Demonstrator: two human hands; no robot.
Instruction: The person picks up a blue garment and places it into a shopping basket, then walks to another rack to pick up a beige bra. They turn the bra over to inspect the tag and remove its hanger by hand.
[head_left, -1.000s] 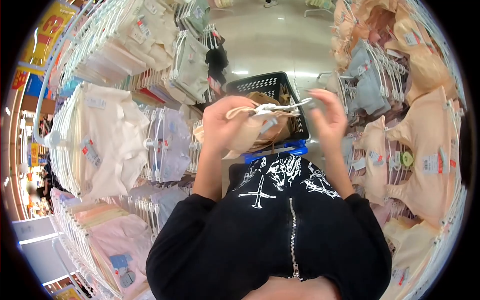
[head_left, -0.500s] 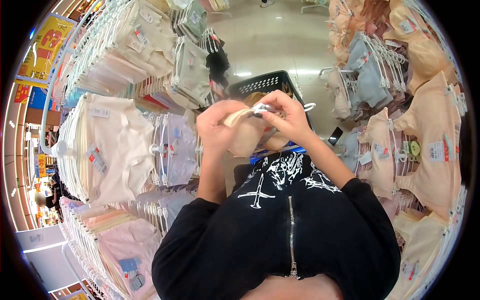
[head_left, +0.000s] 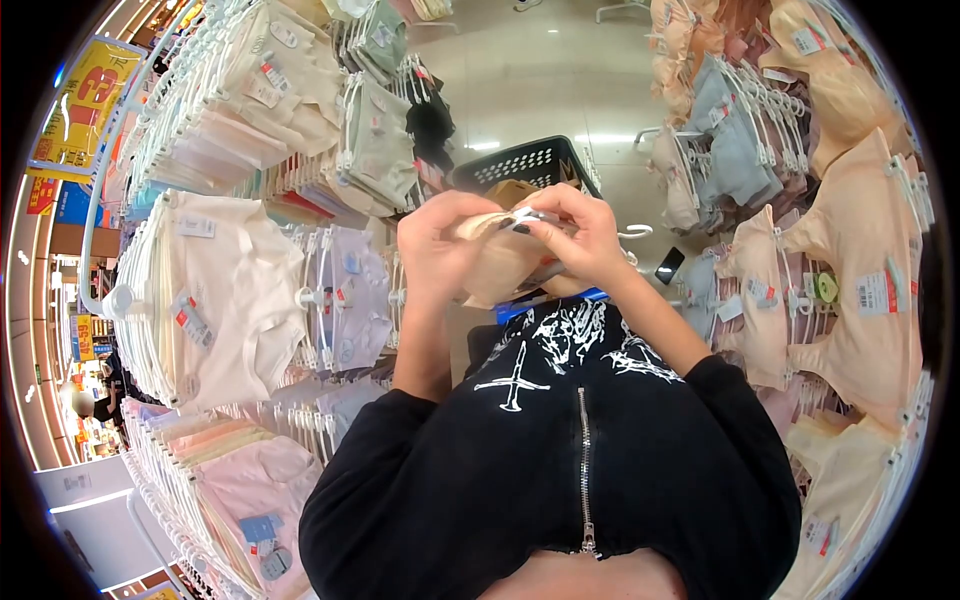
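A black basket (head_left: 520, 165) (perforated walls) sits between racks of hanging underwear (head_left: 230, 300).

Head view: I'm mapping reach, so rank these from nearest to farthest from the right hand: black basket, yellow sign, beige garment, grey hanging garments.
1. beige garment, pinched in the right hand at centre.
2. black basket, just beyond the hand, on the floor side.
3. grey hanging garments, up on the right.
4. yellow sign, far upper left.

Right hand (head_left: 585, 240) was open off to the right; it has moved in, pinching the beige garment (head_left: 500, 268) top, touching left hand (head_left: 435, 250).
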